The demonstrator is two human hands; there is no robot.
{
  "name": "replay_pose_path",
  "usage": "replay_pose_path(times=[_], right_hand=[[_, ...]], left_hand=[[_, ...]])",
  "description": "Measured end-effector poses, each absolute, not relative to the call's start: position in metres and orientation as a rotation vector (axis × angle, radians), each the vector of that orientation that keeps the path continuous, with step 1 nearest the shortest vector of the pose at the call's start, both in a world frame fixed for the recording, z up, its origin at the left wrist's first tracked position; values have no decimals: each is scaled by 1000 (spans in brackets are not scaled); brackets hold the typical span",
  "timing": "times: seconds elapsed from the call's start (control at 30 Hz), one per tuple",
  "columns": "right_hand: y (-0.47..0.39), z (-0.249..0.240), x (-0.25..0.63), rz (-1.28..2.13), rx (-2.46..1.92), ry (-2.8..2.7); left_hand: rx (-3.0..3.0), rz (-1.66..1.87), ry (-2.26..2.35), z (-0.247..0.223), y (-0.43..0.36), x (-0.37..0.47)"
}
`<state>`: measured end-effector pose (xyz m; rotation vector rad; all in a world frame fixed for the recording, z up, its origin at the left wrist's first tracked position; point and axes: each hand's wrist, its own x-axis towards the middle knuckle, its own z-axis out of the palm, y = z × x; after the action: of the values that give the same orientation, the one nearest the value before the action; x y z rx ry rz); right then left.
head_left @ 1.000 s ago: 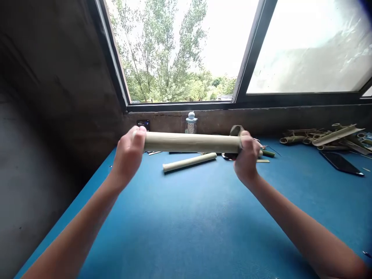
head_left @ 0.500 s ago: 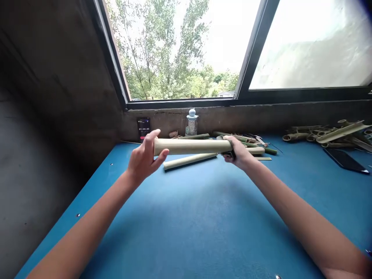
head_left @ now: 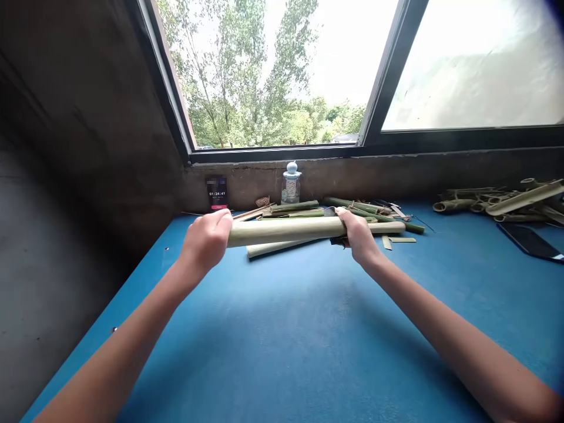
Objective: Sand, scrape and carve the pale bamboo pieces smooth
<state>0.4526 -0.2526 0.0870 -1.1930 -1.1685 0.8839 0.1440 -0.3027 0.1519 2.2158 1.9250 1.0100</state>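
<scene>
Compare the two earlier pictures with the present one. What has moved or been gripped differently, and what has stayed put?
The bamboo tube has come down closer to the blue table. The left hand, open half a second ago, has closed round its end again. The right hand keeps its grip on the other end. The second tube, the bottle and the phone have not moved.

A blue table (head_left: 282, 352) runs under the window (head_left: 273, 70); by the sill stand a small timer (head_left: 217, 192) and a capped jar (head_left: 291, 184), green bamboo strips (head_left: 304, 207) beside them, a dark phone (head_left: 531, 241) far right
</scene>
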Motion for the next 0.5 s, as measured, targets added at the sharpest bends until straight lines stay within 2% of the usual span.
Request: replay_pose_path(times=[0.1, 0.2, 0.3, 0.4, 0.5], right_hand=[[-268, 96, 448, 690, -1219, -1272], [-280, 103, 443, 590, -1232, -1367], [-278, 104, 446, 620, -1264, -1389], [-260, 98, 454, 825, -1324, -1346], [-241, 86, 461, 1208, -1383, -1300]], left_hand=[[1815, 734, 1757, 146, -286, 127], [1419, 663, 1641, 126, -270, 114], [1346, 649, 1583, 117, -266, 119], [1437, 870, 1586, 126, -278, 137], [1930, 1277, 1650, 139, -295, 149]])
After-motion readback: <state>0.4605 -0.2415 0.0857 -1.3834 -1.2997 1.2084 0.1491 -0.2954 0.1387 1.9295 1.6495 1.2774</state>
